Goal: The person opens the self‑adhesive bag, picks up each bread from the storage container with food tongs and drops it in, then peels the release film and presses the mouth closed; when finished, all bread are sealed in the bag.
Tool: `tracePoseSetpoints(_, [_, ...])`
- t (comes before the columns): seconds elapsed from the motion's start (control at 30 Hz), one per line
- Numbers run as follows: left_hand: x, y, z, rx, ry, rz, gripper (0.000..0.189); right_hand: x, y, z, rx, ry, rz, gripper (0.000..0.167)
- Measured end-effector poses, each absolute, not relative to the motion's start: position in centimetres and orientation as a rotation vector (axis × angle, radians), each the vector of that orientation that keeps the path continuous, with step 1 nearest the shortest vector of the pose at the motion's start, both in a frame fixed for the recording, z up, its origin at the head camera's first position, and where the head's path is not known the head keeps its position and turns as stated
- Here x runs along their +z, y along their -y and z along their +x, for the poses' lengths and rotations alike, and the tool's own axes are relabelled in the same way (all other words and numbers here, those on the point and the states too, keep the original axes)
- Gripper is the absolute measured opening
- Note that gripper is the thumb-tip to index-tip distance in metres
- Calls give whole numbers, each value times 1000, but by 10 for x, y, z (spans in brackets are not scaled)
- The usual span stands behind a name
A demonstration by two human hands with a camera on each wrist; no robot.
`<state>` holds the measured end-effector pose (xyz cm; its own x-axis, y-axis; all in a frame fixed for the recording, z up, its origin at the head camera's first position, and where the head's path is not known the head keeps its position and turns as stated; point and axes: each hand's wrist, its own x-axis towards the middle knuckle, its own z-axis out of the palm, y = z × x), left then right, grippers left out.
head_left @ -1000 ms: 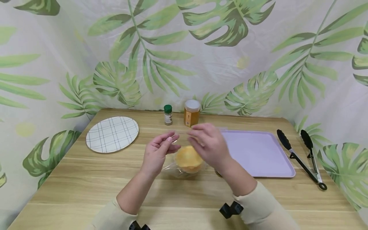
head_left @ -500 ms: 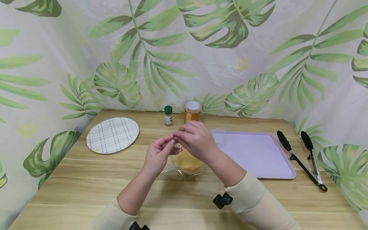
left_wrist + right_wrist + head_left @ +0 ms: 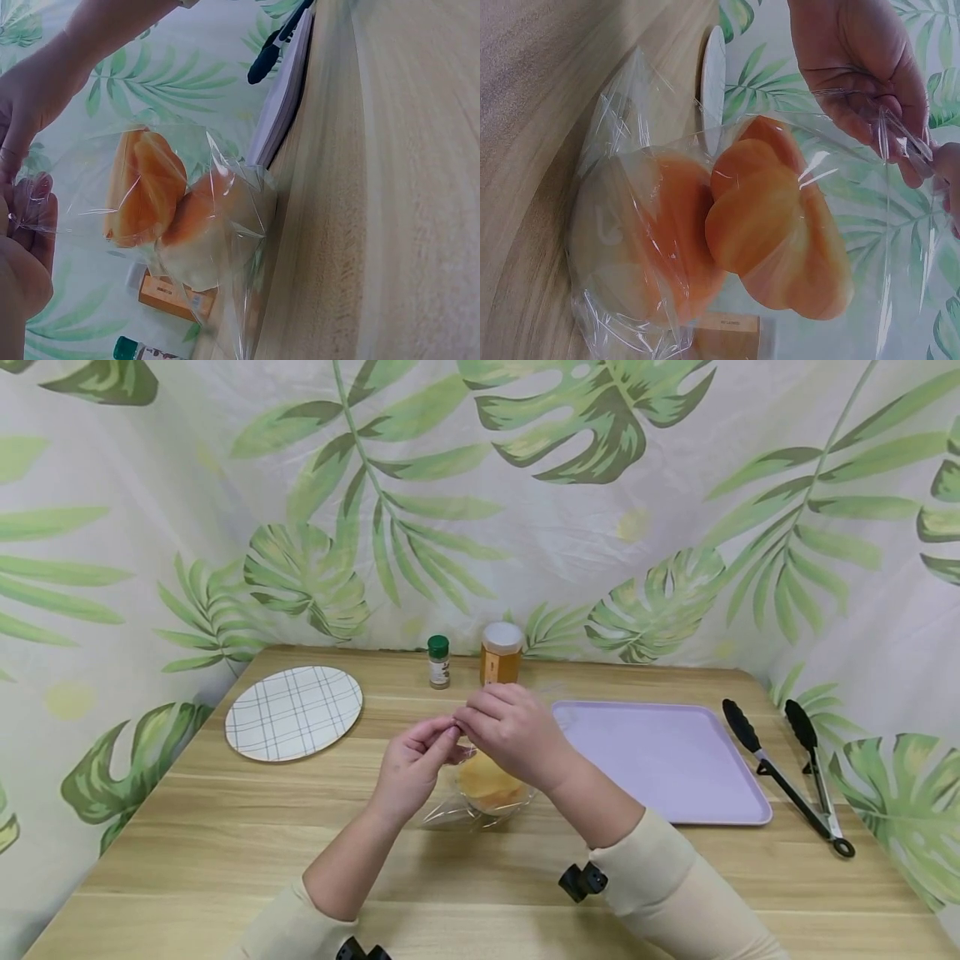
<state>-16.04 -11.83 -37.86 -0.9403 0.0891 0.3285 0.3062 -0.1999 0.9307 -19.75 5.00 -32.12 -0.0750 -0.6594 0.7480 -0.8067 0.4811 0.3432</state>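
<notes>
A clear plastic bag (image 3: 444, 814) with bread in it stands at the middle of the table, below both hands. In the left wrist view, a round bun (image 3: 217, 240) with a pale side and browned top sits at the bag's bottom. A golden, lobed piece of bread (image 3: 146, 191) rests against it on the upper side. My left hand (image 3: 408, 768) pinches the gathered mouth of the bag between thumb and fingers. Meeting it there, my right hand (image 3: 517, 731) pinches the same film, fingertips together with the left ones. The right hand partly covers the bread in the head view.
Behind the hands stand a green-capped spice jar (image 3: 438, 662) and an amber jar with a white lid (image 3: 501, 653). A checked oval plate (image 3: 294, 714) lies left. On the right are a lilac tray (image 3: 667, 764) and black-tipped tongs (image 3: 787, 785). A leaf-print curtain (image 3: 420, 485) hangs behind.
My right hand has moved left, its fingertips closing in on the left hand's at the bag's mouth. Over the last half second both hands have stayed nearly in place.
</notes>
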Motion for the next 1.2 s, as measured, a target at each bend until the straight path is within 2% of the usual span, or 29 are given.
tracePoseSetpoints(0.23, [-379, 119, -160, -2277, 1859, -595, 19, -320, -50, -196, 409, 1897, 1245, 8])
tracePoseSetpoints(0.33, [-378, 119, -159, -2270, 1850, -663, 26, -323, -50, -192, 672, 2013, 1180, 4])
tracePoseSetpoints(0.47, [-377, 119, -160, -2233, 1867, -692, 21, -327, -47, -186, 1093, 2166, 1004, 7])
tracePoseSetpoints(0.6, [-375, 120, -159, -2206, 1907, -643, 31, -325, -47, -183, 1551, 2191, 711, 10])
tracePoseSetpoints(0.73, [-374, 121, -160, -2205, 1906, -567, 33, -322, -52, -186, 1930, 2053, 398, 14])
tracePoseSetpoints(0.83, [-374, 121, -160, -2225, 1894, -496, 33, -319, -57, -186, 2098, 1920, 246, 10])
tracePoseSetpoints(0.9, [-373, 121, -161, -2268, 1861, -449, 33, -316, -61, -186, 2171, 1811, 182, 8])
tracePoseSetpoints(1.07, [-373, 120, -163, -2390, 1741, -375, 22, -312, -72, -187, 2262, 1562, 140, 23])
tracePoseSetpoints(1.2, [-372, 121, -163, -2411, 1723, -343, 17, -311, -84, -188, 2251, 1474, 125, 25])
